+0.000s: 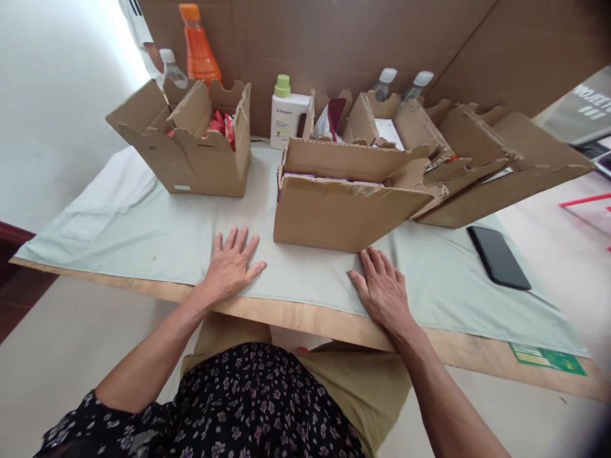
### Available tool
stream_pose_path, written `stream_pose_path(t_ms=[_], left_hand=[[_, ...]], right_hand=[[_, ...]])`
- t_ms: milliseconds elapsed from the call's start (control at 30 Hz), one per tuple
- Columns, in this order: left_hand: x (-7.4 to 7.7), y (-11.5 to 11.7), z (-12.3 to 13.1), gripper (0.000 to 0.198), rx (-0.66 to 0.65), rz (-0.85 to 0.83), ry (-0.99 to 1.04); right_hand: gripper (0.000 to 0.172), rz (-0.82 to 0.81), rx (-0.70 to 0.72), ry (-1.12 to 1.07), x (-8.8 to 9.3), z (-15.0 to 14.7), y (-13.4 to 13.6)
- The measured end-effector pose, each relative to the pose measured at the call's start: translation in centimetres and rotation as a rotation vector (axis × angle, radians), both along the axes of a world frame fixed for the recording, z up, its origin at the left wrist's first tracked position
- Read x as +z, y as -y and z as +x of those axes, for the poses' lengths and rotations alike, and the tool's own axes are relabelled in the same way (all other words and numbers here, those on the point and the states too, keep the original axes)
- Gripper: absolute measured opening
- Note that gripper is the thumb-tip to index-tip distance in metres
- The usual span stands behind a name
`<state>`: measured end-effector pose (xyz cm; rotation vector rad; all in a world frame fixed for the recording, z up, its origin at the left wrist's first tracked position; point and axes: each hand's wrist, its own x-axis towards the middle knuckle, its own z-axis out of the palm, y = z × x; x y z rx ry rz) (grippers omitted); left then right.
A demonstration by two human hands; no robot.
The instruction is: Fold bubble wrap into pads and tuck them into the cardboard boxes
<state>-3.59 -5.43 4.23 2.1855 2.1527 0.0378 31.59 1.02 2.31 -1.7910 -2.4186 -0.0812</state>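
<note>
My left hand (230, 264) lies flat on the pale green cloth (143, 222) near the table's front edge, fingers spread, holding nothing. My right hand (382, 289) also rests flat on the cloth, fingers stretched toward the front wall of an open cardboard box (334, 213) just beyond it. That box stands in the middle with its flaps up and something purple inside. Neither hand touches the box.
An open box with red packets (200, 143) stands at the back left, with an orange bottle (198, 44) behind it. A white bottle with a green cap (286, 111) and more open boxes (477, 165) stand at the back. A black phone (499, 257) lies at the right.
</note>
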Motion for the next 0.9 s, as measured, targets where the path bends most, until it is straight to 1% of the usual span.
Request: stream_pose_path(t_ms=[167,267,333,400,467,500,533,567,633,700,733,800,867,900], left_hand=[[0.5,1.8,0.2,0.069,0.022,-0.015,0.021],[0.5,4.4,0.5,0.069,0.024,-0.017,0.065],[0.7,6.7,0.0,0.070,-0.024,-0.026,0.133],[1.3,8.7,-1.7,0.061,-0.150,-0.066,0.260],[2.4,9.7,-5.0,0.047,-0.200,-0.059,0.396],[3.2,9.6,-7.3,0.043,-0.143,-0.016,0.442],[3.9,9.1,-9.8,0.040,0.038,0.128,0.426],[4.7,8.2,-12.6,0.044,0.161,0.212,0.387],[6.0,5.8,-18.2,0.054,0.343,0.322,0.316],[6.8,3.2,-23.1,0.063,0.503,0.395,0.239],[6.9,2.1,-25.0,0.067,0.561,0.414,0.208],[6.8,0.3,-27.8,0.077,0.634,0.428,0.160],[6.1,-0.8,-29.2,0.081,0.652,0.430,0.130],[5.7,-1.3,-29.6,0.079,0.640,0.431,0.119]], right_hand=[[0.064,0.015,0.007,0.003,-0.3,0.4,0.9],[0.065,0.048,0.029,0.008,-0.5,0.9,1.4],[0.065,0.073,0.042,-0.011,-0.7,1.1,1.4],[0.068,0.081,0.061,-0.034,-0.8,1.3,1.3],[0.071,0.078,0.088,-0.062,-0.7,1.4,1.1],[0.072,0.078,0.102,-0.080,-0.7,1.4,1.0],[0.073,0.083,0.114,-0.098,-0.7,1.4,1.0],[0.074,0.092,0.122,-0.117,-0.8,1.4,0.9],[0.073,0.117,0.129,-0.152,-0.9,1.4,0.8],[0.071,0.141,0.137,-0.175,-1.2,1.6,0.7],[0.069,0.151,0.142,-0.184,-1.3,1.6,0.7],[0.067,0.164,0.148,-0.192,-1.5,1.8,0.6],[0.068,0.163,0.147,-0.182,-1.6,2.0,0.5],[0.069,0.160,0.144,-0.174,-1.6,2.1,0.4]])
